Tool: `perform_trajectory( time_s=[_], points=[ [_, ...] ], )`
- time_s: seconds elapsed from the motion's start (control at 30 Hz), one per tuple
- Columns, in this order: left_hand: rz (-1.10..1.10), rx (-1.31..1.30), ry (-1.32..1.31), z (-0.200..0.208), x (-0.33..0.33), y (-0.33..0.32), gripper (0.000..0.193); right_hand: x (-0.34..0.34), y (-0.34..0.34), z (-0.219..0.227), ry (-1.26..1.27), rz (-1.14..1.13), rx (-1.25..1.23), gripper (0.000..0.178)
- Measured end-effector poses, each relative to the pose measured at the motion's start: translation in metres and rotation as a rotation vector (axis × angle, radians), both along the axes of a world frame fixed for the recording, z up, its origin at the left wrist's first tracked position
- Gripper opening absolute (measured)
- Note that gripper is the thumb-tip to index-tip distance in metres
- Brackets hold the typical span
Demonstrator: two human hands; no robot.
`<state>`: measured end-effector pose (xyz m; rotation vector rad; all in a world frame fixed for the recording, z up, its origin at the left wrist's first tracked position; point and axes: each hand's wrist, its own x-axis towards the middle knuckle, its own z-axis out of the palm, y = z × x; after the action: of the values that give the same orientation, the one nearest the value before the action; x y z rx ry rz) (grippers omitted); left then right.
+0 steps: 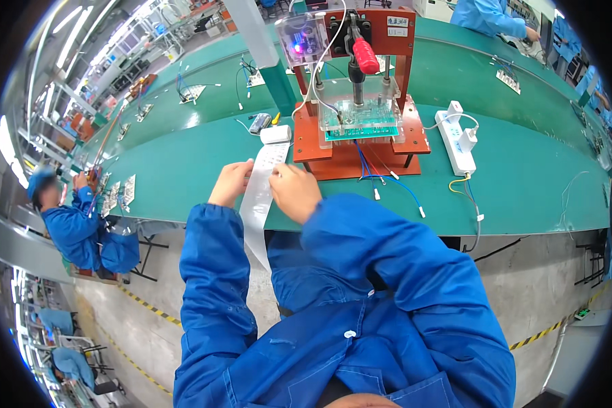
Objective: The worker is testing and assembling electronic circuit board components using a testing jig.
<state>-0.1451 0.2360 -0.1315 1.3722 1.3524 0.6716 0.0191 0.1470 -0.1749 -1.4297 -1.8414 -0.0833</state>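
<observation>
A long strip of white labels (257, 199) runs from a small roll (275, 134) toward me and hangs over the table's front edge. My left hand (232, 183) is closed at the strip's left edge, its fingertips against the backing. On the other side, my right hand (295, 192) has curled fingers pinched at the strip's right edge. Whether a single label is between those fingers is too small to tell. Behind my right hand stands a red press fixture (360, 166) with a red-handled toggle clamp (365, 56). A green circuit board (364, 132) sits under its clear plate.
Blue and other wires (387, 178) trail from the fixture onto the green table (523, 197). A white power strip (455, 144) lies to the right. Left of the roll is a small dark device (259, 123). A co-worker (81, 224) sits at the far left near several circuit boards.
</observation>
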Motion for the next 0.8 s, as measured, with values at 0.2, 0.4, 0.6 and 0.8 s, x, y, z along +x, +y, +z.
perform_trajectory(
  time_s=[0.2,0.4,0.6,0.8],
  points=[
    [-0.027,0.691,0.096,-0.002,0.016,-0.085,0.018,0.111,-0.096,0.121,0.059,0.177,0.733,0.030],
    [-0.450,0.567,0.033,-0.021,0.063,-0.115,0.013,0.153,-0.026,0.172,-0.204,0.046,0.711,0.049],
    [-0.538,0.622,0.019,-0.028,0.069,-0.113,0.018,0.173,0.005,0.176,-0.279,0.159,1.011,0.040],
    [-0.543,0.534,-0.037,-0.027,0.068,-0.113,0.018,0.161,0.007,0.300,0.635,0.006,0.198,0.044]
  ],
)
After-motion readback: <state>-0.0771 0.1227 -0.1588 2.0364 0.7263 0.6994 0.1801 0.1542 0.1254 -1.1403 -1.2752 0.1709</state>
